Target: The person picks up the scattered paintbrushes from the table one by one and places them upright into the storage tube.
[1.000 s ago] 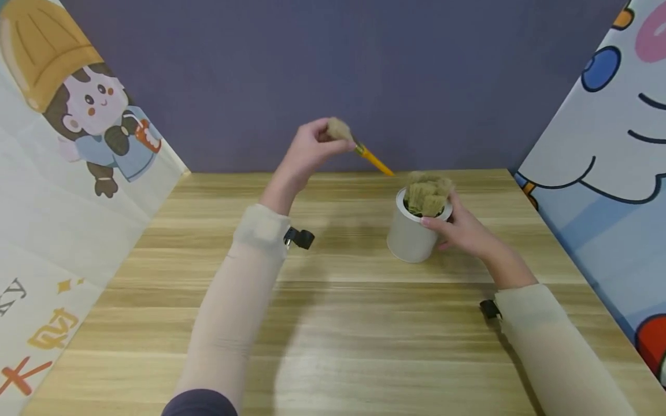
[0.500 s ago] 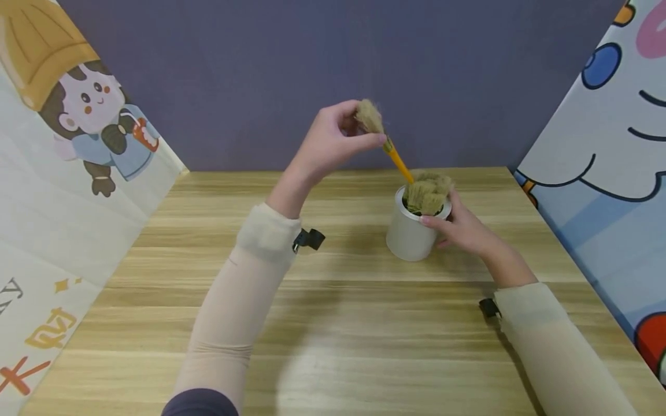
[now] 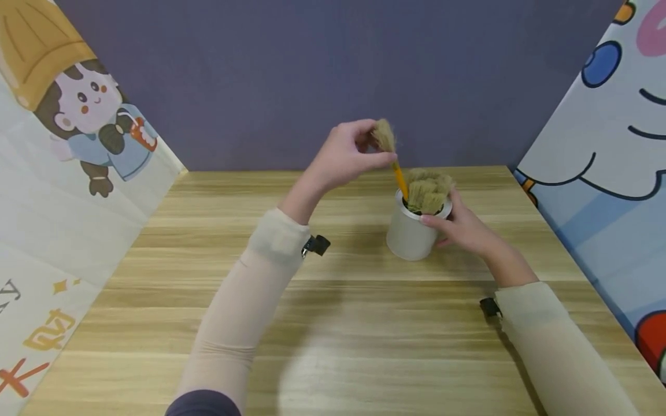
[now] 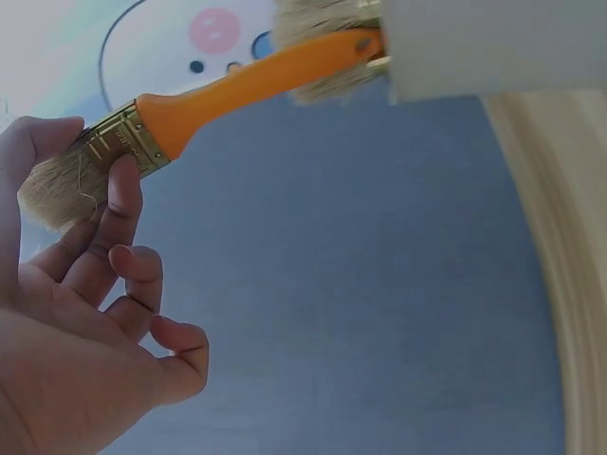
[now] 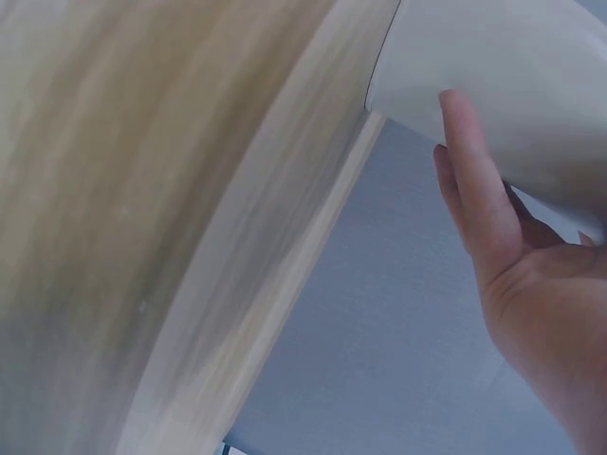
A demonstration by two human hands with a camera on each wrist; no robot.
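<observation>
My left hand (image 3: 347,151) pinches a paintbrush (image 3: 400,180) by its bristle end, thumb and fingertips near the metal ferrule. The brush tilts with its orange handle pointing down, and the handle's tip is at the left rim of a white can (image 3: 409,236). Several other brushes stand in that can, their tan bristles (image 3: 428,195) up and their handles hidden inside. In the left wrist view the orange handle (image 4: 251,83) reaches the can (image 4: 503,47). My right hand (image 3: 463,228) grips the can's right side, thumb at the rim; the right wrist view shows fingers (image 5: 474,171) along its wall.
The can stands on a wood-grain table (image 3: 364,323), toward its back edge. Behind rises a dark blue-grey panel (image 3: 260,81). Printed cartoon panels flank the table at left (image 3: 31,190) and right (image 3: 614,202).
My left hand has moved right with the brush, rising and then lowering. The brush has turned steeper, its handle end now at the can's opening. My right hand and the can stay in place.
</observation>
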